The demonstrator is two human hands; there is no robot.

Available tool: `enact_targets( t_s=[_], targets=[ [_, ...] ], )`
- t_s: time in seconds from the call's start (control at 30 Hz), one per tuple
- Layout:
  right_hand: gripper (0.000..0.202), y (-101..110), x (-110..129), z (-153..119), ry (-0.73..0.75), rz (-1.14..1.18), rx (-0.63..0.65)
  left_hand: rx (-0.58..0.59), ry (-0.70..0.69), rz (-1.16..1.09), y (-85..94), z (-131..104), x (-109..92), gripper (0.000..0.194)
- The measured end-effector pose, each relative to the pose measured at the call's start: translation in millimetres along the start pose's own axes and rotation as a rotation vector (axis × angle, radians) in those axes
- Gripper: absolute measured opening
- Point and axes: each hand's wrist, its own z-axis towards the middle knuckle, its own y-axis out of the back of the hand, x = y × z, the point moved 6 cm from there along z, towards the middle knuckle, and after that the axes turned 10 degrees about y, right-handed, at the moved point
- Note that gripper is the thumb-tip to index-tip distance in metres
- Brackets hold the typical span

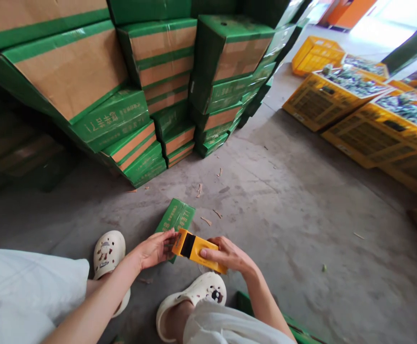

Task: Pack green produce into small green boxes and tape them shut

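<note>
You're crouched low over a bare grey concrete floor [283,210], scuffed and stained, with a few scraps of cardboard and straw scattered across it. Both your hands meet just above your feet: your right hand [230,255] has its grip closed around a yellow handheld tool [196,247] with a black band across its top, the thumb lying along its side, while your left hand [156,248] pinches the tool's near end with the fingertips together on it. The tool sits tilted, over the gap between your two white clogs [194,296]. Just behind it, partly hidden by your left hand, a flattened green carton [178,215] with yellow lettering lies on the floor.

Ahead and to the left, stacks of green-and-brown cardboard boxes [158,62] rise in leaning piles — some bound flat, some made up. Off to the right, well apart from you, yellow plastic crates [355,95] stand in a row on the floor, filled with something dark and greenish that is too small to tell. Bright daylight comes in at the far upper right
</note>
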Motion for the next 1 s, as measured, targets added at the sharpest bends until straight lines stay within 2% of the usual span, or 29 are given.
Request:
enact_targets(
  t_s=[0.07, 0.17, 0.23, 0.33, 0.4, 0.53, 0.6, 0.67, 0.8, 1.0],
  targets=[
    [0.067, 0.5, 2.4, 2.6, -0.015, -0.046, 0.007, 0.018, 0.004, -0.039, -1.9, 2.0, 2.6, 0.052],
    [0.065, 0.4, 6.1, 8.0, -0.015, -0.086, 0.011, -0.038, -0.039, -0.029, -2.8, 6.1, 1.1, 0.052],
    [0.063, -1.6, 9.6, 11.5, -0.006, -0.084, 0.013, -0.130, -0.129, 0.032, -2.1, 7.7, -7.2, 0.052],
    [0.060, -3.9, 13.0, 11.4, -0.016, -0.050, 0.013, -0.250, -0.302, 0.182, 3.0, 7.1, -30.0, 0.049],
    [0.060, -1.5, 10.7, 6.1, -0.048, -0.034, 0.012, -0.311, -0.391, 0.254, 16.2, 4.6, -48.5, 0.047],
    [0.065, 13.0, -6.7, -9.3, -0.146, -0.089, 0.003, -0.453, -0.485, 0.288, 64.0, -3.3, -78.2, 0.046],
    [0.066, 18.3, -16.4, -12.4, -0.181, -0.115, 0.008, -0.468, -0.479, 0.282, 80.8, -2.5, -81.4, 0.048],
    [0.067, 19.9, -24.1, -10.6, -0.197, -0.125, 0.014, -0.473, -0.466, 0.271, 88.2, 1.7, -78.7, 0.049],
    [0.068, 18.6, -34.2, 0.2, -0.195, -0.150, 0.009, -0.502, -0.508, 0.309, 86.0, 11.2, -75.2, 0.048],
    [0.072, 18.0, -45.6, 15.6, -0.151, -0.163, 0.005, -0.520, -0.532, 0.355, 90.0, 22.3, -85.6, 0.045]
  ],
)
